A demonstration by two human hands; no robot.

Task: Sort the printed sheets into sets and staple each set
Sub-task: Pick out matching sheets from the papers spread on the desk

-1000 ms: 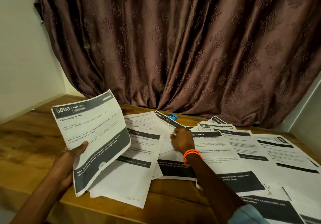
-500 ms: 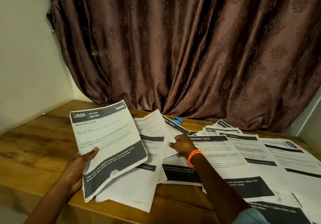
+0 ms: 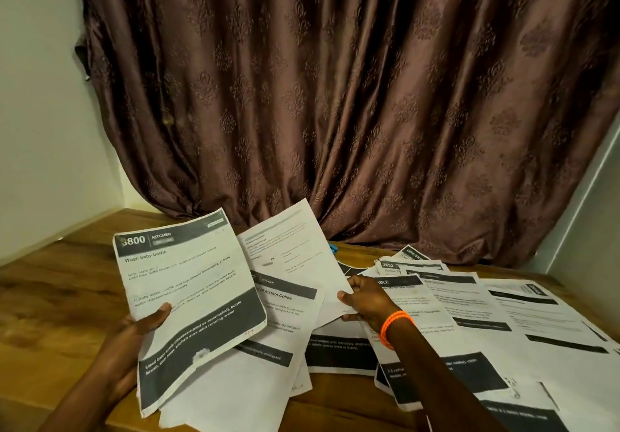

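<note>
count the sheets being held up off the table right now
2: the "Wash baby bottle" sheet in the left hand, a plainer sheet pinched by the right hand.

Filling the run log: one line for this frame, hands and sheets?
left hand: holds "Wash baby bottle" sheet | right hand: pinches lifted sheet | other sheets: spread on wooden table | stapling: not begun

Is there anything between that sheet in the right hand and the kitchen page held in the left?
Nothing visible. The lifted sheet in the right hand has only open air between it and the "Wash baby bottle" page.
</note>
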